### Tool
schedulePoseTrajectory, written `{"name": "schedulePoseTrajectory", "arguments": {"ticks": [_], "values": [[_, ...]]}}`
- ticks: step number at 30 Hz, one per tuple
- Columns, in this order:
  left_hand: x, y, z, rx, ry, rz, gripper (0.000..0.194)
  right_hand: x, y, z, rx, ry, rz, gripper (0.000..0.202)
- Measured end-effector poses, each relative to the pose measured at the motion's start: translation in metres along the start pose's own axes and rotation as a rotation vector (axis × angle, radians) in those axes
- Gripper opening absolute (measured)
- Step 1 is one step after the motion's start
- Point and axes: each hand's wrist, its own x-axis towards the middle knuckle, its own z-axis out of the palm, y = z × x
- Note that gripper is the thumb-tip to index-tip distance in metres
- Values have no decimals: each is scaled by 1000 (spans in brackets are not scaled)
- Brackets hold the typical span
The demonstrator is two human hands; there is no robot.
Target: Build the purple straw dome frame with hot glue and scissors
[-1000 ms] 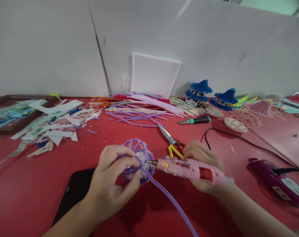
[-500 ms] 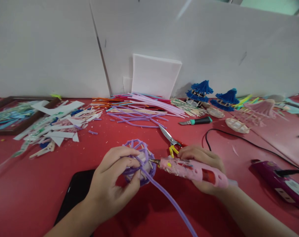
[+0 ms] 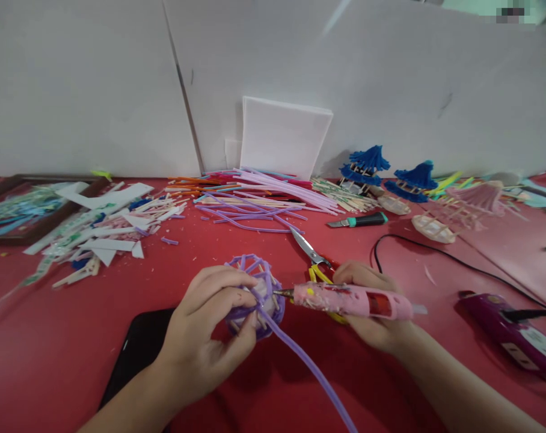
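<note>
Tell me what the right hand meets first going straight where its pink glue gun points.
Probably the round purple-strip frame in the left hand, right at the metal nozzle tip; depth is unclear.

1. A red tabletop (image 3: 52,361) is backed by grey panels (image 3: 83,90).
2. These are divided by a dark slanting seam (image 3: 184,90).
3. A light streak (image 3: 336,18) is seen above.
4. A green surface (image 3: 469,7) is glimpsed upper right.

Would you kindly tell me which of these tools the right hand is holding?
The pink glue gun is in the right hand; the scissors and the utility knife lie on the red table.
</note>
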Motion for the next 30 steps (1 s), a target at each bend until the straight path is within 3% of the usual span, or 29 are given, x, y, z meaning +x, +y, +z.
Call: {"name": "schedulePoseTrajectory", "arguments": {"ticks": [9, 20, 30], "values": [[2, 2, 0, 23, 10, -2, 11, -3, 2, 2, 4, -1, 114, 11], [1, 3, 0, 10, 8, 4, 12, -8, 5, 5, 55, -8, 151, 11], [1, 3, 1, 5, 11, -10, 13, -1, 2, 6, 7, 43, 96, 13]]}}
